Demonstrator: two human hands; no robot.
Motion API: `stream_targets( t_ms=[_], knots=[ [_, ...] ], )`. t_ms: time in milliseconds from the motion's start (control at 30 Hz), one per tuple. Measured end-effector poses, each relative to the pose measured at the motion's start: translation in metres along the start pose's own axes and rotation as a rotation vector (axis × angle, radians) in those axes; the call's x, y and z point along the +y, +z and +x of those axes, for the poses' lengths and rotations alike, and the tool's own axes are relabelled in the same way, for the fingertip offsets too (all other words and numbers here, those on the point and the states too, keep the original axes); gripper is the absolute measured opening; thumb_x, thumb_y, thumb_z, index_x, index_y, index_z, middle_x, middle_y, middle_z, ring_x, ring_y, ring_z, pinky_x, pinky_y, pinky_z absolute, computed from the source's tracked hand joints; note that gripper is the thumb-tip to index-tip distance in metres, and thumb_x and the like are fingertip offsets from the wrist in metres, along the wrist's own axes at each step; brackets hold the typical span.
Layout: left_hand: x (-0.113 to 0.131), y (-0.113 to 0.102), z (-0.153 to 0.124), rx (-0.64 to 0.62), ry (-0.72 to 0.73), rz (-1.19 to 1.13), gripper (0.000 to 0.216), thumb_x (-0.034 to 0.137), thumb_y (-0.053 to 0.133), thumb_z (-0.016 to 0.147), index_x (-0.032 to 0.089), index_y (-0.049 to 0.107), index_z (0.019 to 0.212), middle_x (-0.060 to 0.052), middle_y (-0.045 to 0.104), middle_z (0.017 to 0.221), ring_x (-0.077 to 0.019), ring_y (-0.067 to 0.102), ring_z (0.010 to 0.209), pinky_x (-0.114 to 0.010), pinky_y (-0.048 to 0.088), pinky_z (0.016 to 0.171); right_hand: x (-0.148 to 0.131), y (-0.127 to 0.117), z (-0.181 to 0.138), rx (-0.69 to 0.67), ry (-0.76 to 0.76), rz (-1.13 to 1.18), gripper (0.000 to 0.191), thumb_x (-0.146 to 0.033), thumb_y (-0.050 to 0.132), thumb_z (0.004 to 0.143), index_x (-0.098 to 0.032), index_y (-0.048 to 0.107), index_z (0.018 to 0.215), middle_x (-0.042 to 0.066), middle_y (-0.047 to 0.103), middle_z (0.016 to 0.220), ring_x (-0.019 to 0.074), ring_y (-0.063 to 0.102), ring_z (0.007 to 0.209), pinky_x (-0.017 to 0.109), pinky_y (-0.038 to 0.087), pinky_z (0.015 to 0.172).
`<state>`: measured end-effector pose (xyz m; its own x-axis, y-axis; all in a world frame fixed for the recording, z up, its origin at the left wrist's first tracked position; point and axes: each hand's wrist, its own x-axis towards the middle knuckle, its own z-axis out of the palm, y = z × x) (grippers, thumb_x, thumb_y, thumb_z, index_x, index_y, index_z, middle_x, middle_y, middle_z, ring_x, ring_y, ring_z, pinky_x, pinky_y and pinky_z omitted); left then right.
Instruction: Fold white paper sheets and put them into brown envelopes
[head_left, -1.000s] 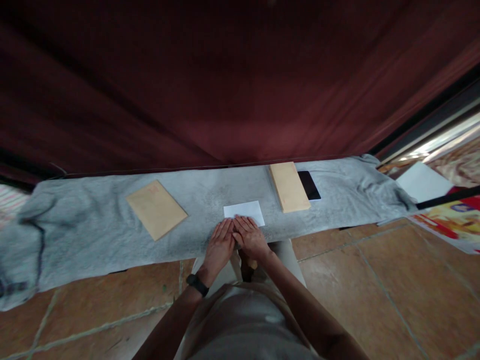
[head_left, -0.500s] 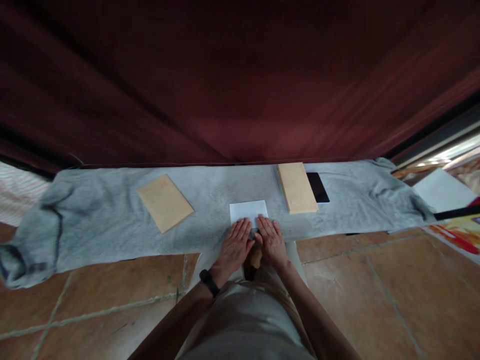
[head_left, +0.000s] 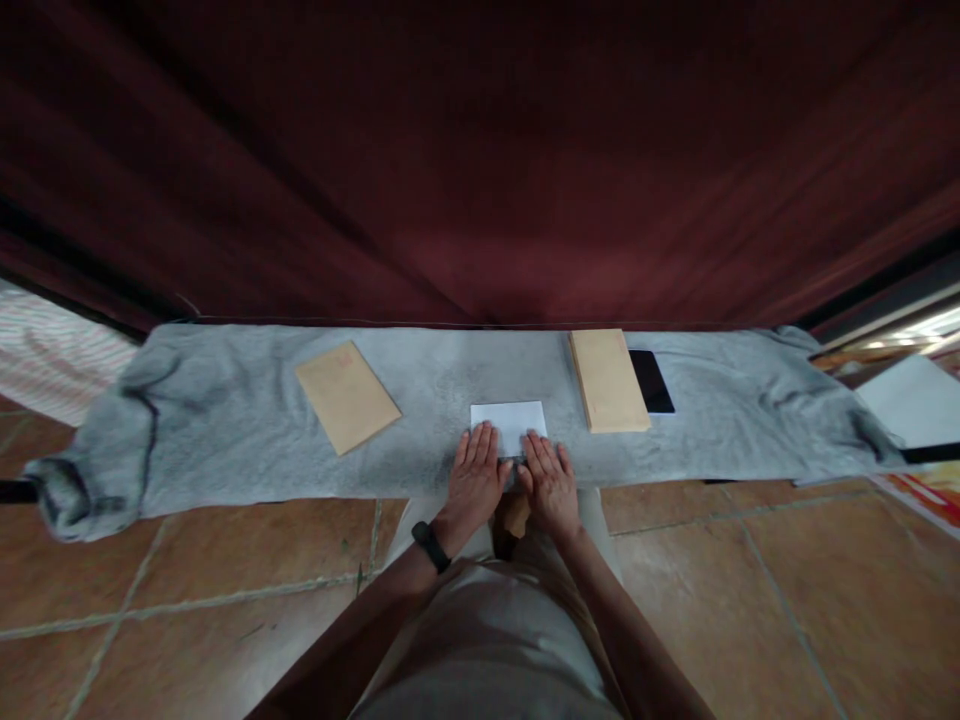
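A small white sheet of paper [head_left: 510,418], perhaps folded, lies flat near the front edge of the grey cloth. My left hand [head_left: 475,478] rests palm down on its left part, fingers stretched out. On the right part of the paper lies my right hand [head_left: 551,485], also flat with fingers extended. The thumbs point toward each other below the paper. To the right is a stack of brown envelopes [head_left: 611,382]; a single brown envelope [head_left: 349,397] lies at an angle on the left.
The grey cloth [head_left: 450,365] covers a long narrow surface. A dark phone or tablet [head_left: 652,382] sits beside the envelope stack. Behind hangs a dark red curtain [head_left: 480,200]. Tiled floor [head_left: 247,580] shows in front, and a white panel [head_left: 915,400] stands at far right.
The camera view has shifted slightly, so everything on the cloth appears a little farther right. Both hands stay flat on the paper, the left one slightly higher on it.
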<state>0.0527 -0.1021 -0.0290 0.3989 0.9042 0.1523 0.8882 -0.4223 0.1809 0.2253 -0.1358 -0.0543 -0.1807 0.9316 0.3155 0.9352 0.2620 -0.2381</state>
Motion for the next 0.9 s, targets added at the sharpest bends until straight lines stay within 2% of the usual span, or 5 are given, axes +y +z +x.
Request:
stream_targets(
  t_ms=[233,467,633,767,900],
  knots=[
    [0.012,0.015,0.04,-0.037,0.232,-0.113,0.055,0.039,0.028,0.108,0.01,0.047,0.15,-0.013,0.042,0.16,-0.0239,0.03,0.153,-0.045,0.028,0.126,0.0,0.006,-0.002,0.028,0.01,-0.009,0.051,-0.029,0.037,0.108,-0.017,0.037,0.157,0.011,0.048,0.157,0.0221,0.038,0.149,0.049,0.023,0.125],
    [0.01,0.018,0.064,-0.032,0.276,-0.121,0.054,0.042,0.028,0.108,0.013,0.049,0.148,-0.01,0.045,0.158,-0.0219,0.035,0.151,-0.044,0.029,0.124,-0.002,0.006,-0.001,-0.002,0.036,0.01,0.046,-0.03,0.041,0.107,-0.016,0.049,0.149,0.012,0.053,0.153,0.0248,0.041,0.147,0.051,0.023,0.124],
    [0.009,0.019,0.053,0.001,0.271,-0.063,0.056,0.043,0.031,0.107,0.011,0.045,0.151,-0.013,0.04,0.161,-0.0216,0.033,0.152,-0.044,0.027,0.125,0.0,0.005,-0.002,0.0,0.016,0.031,0.048,-0.03,0.04,0.107,-0.018,0.044,0.153,0.011,0.051,0.154,0.0251,0.04,0.148,0.052,0.023,0.123],
    [0.003,0.01,0.031,-0.011,0.281,-0.032,0.058,0.045,0.032,0.107,0.011,0.041,0.153,-0.013,0.035,0.164,-0.0219,0.03,0.154,-0.043,0.024,0.126,0.002,0.006,-0.003,0.006,0.013,0.032,0.053,-0.03,0.038,0.107,-0.018,0.034,0.159,0.012,0.047,0.157,0.0248,0.039,0.148,0.05,0.022,0.124],
    [-0.006,0.003,0.007,-0.024,0.269,-0.025,0.06,0.046,0.034,0.106,0.011,0.038,0.155,-0.013,0.035,0.164,-0.0223,0.028,0.154,-0.044,0.023,0.127,0.001,0.005,-0.002,-0.002,0.011,0.028,0.055,-0.032,0.037,0.107,-0.017,0.032,0.159,0.012,0.044,0.159,0.0251,0.039,0.148,0.049,0.022,0.124]
  ],
)
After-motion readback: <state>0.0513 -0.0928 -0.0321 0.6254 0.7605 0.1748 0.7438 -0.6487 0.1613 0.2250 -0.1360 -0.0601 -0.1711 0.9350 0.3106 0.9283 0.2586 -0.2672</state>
